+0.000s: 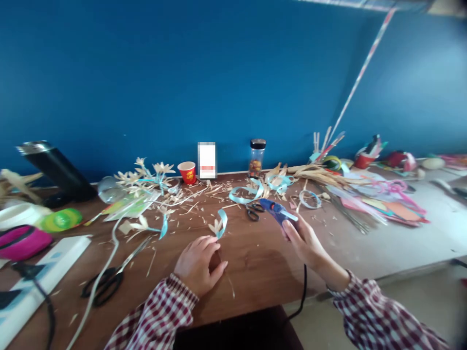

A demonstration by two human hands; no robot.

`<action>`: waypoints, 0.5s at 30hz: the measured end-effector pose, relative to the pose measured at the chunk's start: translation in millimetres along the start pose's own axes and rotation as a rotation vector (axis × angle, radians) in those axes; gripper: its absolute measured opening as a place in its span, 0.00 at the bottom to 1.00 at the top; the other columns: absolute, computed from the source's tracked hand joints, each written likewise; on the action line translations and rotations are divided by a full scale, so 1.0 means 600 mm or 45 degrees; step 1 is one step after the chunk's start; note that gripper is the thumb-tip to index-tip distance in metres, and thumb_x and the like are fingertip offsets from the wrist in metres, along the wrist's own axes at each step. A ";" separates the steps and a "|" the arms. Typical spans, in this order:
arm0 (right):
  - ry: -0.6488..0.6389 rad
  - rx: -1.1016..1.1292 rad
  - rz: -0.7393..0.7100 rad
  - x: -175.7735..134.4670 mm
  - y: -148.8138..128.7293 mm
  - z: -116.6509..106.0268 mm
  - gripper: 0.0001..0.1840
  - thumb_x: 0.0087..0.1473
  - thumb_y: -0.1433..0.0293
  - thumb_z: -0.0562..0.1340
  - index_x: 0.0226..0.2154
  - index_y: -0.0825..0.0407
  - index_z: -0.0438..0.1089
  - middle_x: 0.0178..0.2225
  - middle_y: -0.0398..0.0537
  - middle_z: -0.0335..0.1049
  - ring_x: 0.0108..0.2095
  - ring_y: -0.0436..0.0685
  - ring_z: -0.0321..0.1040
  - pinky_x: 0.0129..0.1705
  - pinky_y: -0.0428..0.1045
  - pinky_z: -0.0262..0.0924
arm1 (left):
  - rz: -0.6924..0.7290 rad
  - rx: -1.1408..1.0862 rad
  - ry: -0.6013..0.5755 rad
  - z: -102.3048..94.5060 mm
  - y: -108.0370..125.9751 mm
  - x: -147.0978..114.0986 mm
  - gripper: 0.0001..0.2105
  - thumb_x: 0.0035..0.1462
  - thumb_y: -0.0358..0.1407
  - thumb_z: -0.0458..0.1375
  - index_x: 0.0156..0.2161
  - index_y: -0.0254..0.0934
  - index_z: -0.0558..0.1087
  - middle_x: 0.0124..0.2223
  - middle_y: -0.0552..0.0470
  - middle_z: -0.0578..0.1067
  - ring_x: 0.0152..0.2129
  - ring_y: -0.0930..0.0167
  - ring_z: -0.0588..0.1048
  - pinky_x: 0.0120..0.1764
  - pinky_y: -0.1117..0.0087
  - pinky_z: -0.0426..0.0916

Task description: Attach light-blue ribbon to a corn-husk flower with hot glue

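My right hand (301,238) is closed around a blue hot glue gun (275,211), its nozzle pointing up and left above the table. A pale glue stick shows along its back, and a black cord hangs below. My left hand (200,265) rests on the wood with bent fingers, the fingertips on the base of a small dried-husk flower (215,227). Its thumb lies apart from them. A strip of light blue ribbon (224,221) curls up beside the petals. Beyond the glue gun lie small black-handled scissors (253,212) and more blue ribbon (248,194).
Larger scissors (109,282), a white cable (115,238) and a power strip (54,272) lie at left. Farther back are finished husk flowers (146,177), a red paper cup (188,172), a glass jar (257,160) and a black flask (60,170). Dried husks (321,174) lie at right.
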State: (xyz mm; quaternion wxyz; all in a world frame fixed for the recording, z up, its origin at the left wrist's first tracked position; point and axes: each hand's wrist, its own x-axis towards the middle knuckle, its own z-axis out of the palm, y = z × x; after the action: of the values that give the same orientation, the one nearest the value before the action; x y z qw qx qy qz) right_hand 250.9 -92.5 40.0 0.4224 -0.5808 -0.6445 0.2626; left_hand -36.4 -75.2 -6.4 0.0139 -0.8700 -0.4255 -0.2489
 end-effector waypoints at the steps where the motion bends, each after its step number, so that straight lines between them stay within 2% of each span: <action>1: 0.109 -0.183 -0.004 -0.002 0.013 -0.013 0.17 0.59 0.58 0.48 0.44 0.52 0.58 0.27 0.45 0.64 0.25 0.53 0.61 0.29 0.48 0.57 | 0.005 0.010 0.000 0.002 -0.002 0.000 0.14 0.50 0.41 0.57 0.40 0.37 0.70 0.46 0.43 0.73 0.45 0.59 0.69 0.46 0.54 0.66; 4: 0.344 -0.709 0.019 -0.001 0.056 -0.059 0.17 0.58 0.62 0.48 0.47 0.54 0.58 0.36 0.54 0.69 0.33 0.59 0.66 0.35 0.52 0.58 | 0.021 0.038 0.032 0.007 -0.006 0.000 0.14 0.50 0.42 0.57 0.41 0.38 0.70 0.46 0.44 0.73 0.44 0.59 0.70 0.45 0.54 0.67; 7: 0.411 -1.067 0.010 0.009 0.099 -0.102 0.17 0.57 0.65 0.49 0.46 0.56 0.60 0.39 0.58 0.69 0.38 0.63 0.66 0.38 0.54 0.58 | 0.036 0.058 0.028 0.008 -0.008 0.001 0.14 0.51 0.42 0.57 0.40 0.37 0.71 0.46 0.44 0.74 0.44 0.59 0.71 0.45 0.55 0.68; 11: 0.387 -1.279 0.125 0.026 0.147 -0.136 0.19 0.57 0.66 0.50 0.49 0.57 0.59 0.42 0.59 0.69 0.41 0.63 0.65 0.41 0.54 0.58 | 0.046 0.072 0.005 0.007 -0.008 0.002 0.14 0.52 0.42 0.56 0.40 0.36 0.71 0.46 0.44 0.74 0.44 0.60 0.71 0.46 0.55 0.67; 15: 0.320 -1.372 0.193 0.032 0.176 -0.146 0.19 0.58 0.66 0.50 0.49 0.57 0.59 0.43 0.58 0.68 0.42 0.63 0.64 0.43 0.53 0.57 | 0.037 0.066 -0.007 0.003 -0.003 0.003 0.13 0.51 0.41 0.56 0.40 0.36 0.72 0.46 0.43 0.73 0.44 0.61 0.70 0.46 0.57 0.67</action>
State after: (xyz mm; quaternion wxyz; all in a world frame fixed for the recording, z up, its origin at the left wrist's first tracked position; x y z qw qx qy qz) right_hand 381.2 -67.5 1.4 0.1194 -0.7861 -0.5887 -0.1456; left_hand -35.8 -72.5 -7.4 0.0389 -0.8760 -0.4193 -0.2353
